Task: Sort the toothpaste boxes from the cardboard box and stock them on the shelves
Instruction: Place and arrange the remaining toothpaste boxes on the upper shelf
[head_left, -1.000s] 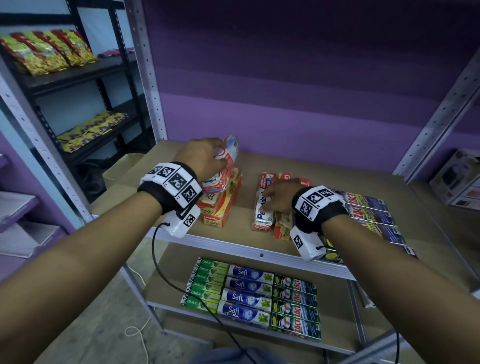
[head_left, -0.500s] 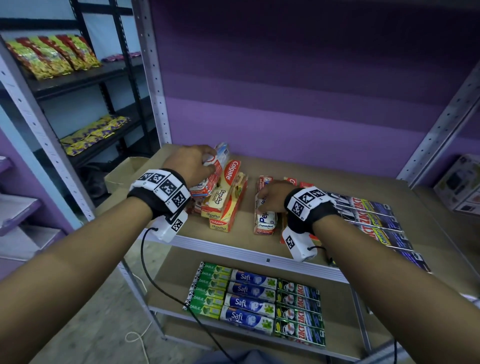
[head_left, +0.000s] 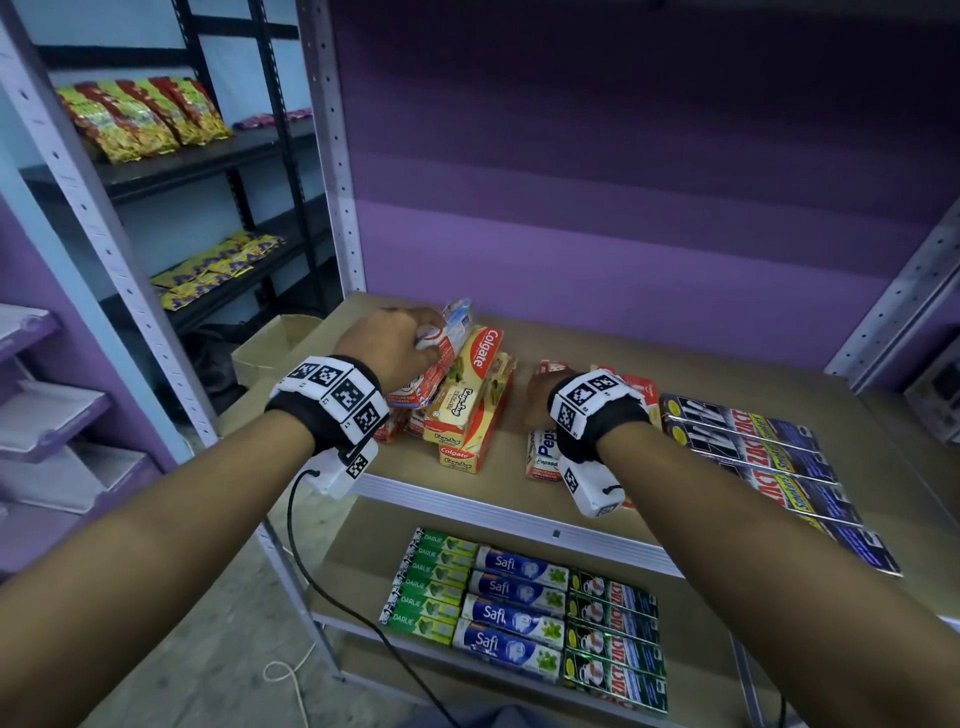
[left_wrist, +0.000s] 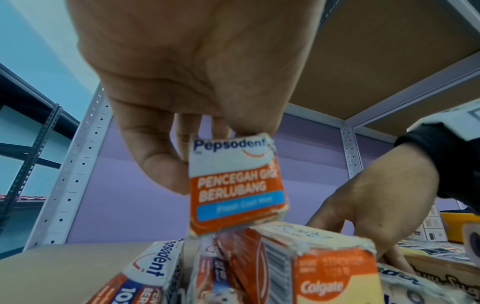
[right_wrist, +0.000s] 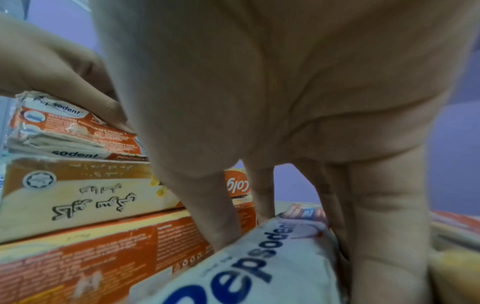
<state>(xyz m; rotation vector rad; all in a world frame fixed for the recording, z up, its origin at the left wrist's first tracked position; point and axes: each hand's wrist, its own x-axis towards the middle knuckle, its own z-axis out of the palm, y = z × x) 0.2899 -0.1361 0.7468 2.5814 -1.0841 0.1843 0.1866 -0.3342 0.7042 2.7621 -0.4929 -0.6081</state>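
Note:
My left hand (head_left: 395, 343) grips a red and white Pepsodent box (head_left: 441, 364) at its end (left_wrist: 236, 185), tilted on top of a pile of Colgate boxes (head_left: 470, 410) and Pepsodent boxes at the left of the middle shelf (head_left: 597, 353). The thumb and fingers of that left hand (left_wrist: 182, 144) pinch the box from above. To the right, my right hand (head_left: 540, 400) reaches down on another Pepsodent box (head_left: 543, 457) lying flat. In the right wrist view, the right hand (right_wrist: 278, 226) has its thumb and fingers either side of this box (right_wrist: 259, 267).
Dark Zact boxes (head_left: 753, 447) lie in a row at the right of the same shelf. The lower shelf holds rows of Darlie (head_left: 431, 587), Safi (head_left: 514, 608) and Zact (head_left: 613, 639) boxes. An open cardboard box (head_left: 270, 343) stands on the floor to the left.
My left hand has lowered its Pepsodent box onto the Colgate pile. My right hand has stayed on the flat Pepsodent box.

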